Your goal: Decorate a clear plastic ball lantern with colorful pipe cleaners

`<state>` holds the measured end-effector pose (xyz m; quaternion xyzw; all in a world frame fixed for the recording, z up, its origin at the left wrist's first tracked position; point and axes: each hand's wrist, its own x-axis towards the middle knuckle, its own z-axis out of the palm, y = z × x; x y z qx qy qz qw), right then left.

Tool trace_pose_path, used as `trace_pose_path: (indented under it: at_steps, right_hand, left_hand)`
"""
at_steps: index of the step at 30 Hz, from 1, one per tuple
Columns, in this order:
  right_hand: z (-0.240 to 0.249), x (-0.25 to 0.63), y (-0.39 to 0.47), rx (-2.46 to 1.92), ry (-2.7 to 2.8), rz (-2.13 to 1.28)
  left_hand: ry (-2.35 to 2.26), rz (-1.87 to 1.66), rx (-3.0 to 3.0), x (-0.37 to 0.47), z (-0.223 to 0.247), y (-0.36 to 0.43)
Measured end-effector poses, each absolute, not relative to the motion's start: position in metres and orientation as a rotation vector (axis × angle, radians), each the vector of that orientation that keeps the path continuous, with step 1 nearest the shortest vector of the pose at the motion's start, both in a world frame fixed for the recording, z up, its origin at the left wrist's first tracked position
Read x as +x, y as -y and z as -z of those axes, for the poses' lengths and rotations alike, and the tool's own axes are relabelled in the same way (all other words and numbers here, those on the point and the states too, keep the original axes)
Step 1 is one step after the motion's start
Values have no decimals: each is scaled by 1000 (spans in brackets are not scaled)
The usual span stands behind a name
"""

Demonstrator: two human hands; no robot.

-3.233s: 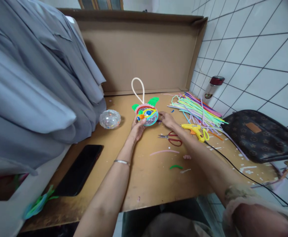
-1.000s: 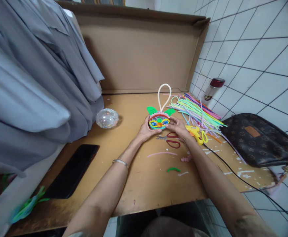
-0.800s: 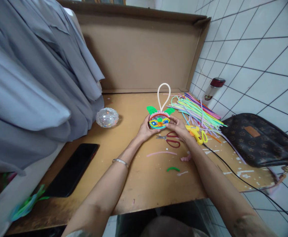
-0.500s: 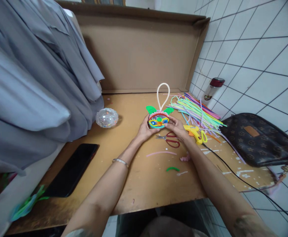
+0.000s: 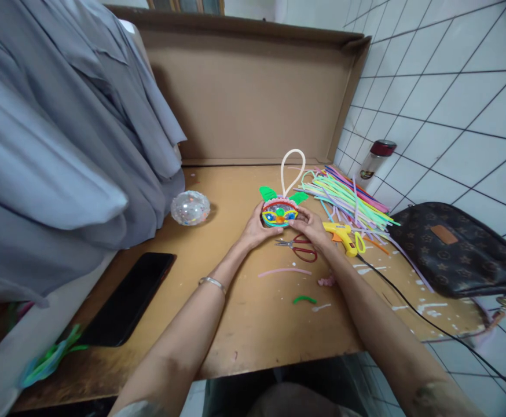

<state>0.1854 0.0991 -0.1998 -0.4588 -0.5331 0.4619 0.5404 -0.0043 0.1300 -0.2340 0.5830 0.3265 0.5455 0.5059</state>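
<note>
Between my two hands is a round lantern-like ornament with a colourful face, green leaf-shaped ears and a white pipe-cleaner loop on top. My left hand grips its left side, fingers wrapped behind it. My right hand holds the lower right side, thumb at the front. Just below the ornament lie red-handled scissors, partly under my right hand. A yellow glue gun rests right of my right wrist. Nearer me are a pink strip, a green piece and a pink curled piece.
A clear faceted ball sits at the left, near grey cloth. A black phone lies front left. Pipe cleaners, a bottle and a brown bag line the right side. Cardboard stands behind.
The white loop on the ornament now leans more to the right. Both hands keep their hold, and the whole view has shifted slightly.
</note>
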Motion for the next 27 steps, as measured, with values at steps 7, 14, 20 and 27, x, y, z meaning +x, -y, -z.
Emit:
trace_pose_path:
  at_steps: [7, 14, 20, 27]
  right_hand:
    - [196, 180, -95, -1114, 1296, -1070]
    - [200, 174, -95, -1124, 1285, -1027]
    - [207, 172, -99, -1156, 1253, -967]
    - [209, 172, -98, -1114, 1287, -915]
  left_hand:
    - [-724, -1301, 1340, -7, 231, -128]
    - [-742, -1334, 1389, -3, 230, -128]
    - [-771, -1352, 1384, 0, 228, -128]
    - [-842, -1354, 1439, 3, 227, -127]
